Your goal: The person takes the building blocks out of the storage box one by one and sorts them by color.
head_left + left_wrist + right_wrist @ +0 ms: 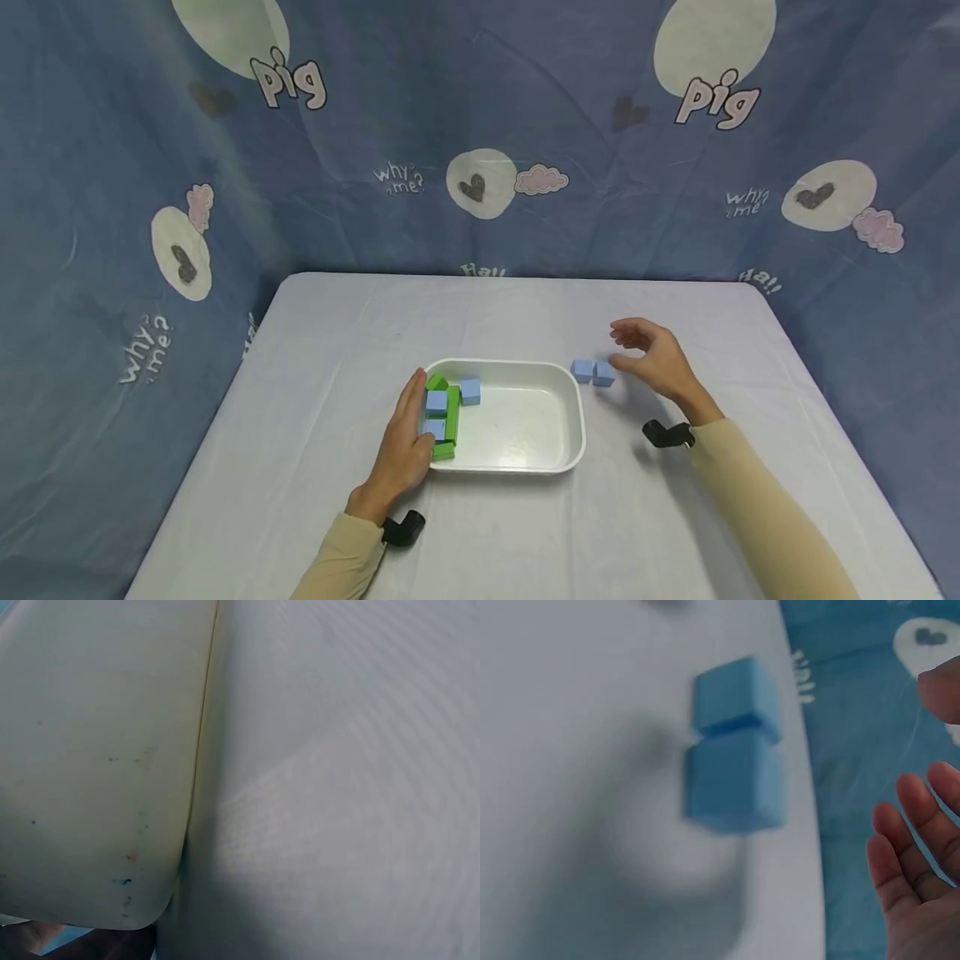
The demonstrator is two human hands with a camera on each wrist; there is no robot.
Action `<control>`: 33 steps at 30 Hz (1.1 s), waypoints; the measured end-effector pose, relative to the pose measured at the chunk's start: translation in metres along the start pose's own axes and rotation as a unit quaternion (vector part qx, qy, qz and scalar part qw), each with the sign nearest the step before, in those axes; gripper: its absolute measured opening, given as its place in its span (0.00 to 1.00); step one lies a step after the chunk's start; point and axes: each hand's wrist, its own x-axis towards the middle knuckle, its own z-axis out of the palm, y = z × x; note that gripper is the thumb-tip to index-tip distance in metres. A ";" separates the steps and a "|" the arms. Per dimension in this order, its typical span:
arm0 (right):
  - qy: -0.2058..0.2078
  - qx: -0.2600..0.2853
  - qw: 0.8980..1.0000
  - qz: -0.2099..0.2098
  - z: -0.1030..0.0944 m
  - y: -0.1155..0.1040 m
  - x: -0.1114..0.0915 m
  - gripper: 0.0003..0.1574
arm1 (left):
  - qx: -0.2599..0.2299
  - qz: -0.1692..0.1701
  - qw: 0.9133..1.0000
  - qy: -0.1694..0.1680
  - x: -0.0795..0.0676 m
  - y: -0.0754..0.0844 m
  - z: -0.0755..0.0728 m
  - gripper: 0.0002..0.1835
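A white tray (517,471) stands on the table, with my left hand (405,450) gripping its left end, thumb over the rim and fingers along the outside. Inside that end lie green blocks (453,412) and blue cubes, one blue cube (470,392) sitting a little apart from the group. Just outside the tray's right rim, two blue cubes (735,776) lie side by side. Over them hovers my right hand (652,358), its fingers spread from the thumb and nothing between them. The thumb tip is close beside the right-hand cube (603,373).
A white cloth covers the table (360,333). A blue printed curtain (600,225) hangs behind it and on the sides. Each wrist carries a black camera (667,434). Bare white floor shows in the tray's middle and right.
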 end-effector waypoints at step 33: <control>-0.033 0.024 0.993 -0.111 0.098 -0.103 0.044 0.28 | -0.003 0.015 1.000 0.015 -0.001 -0.003 0.000 0.50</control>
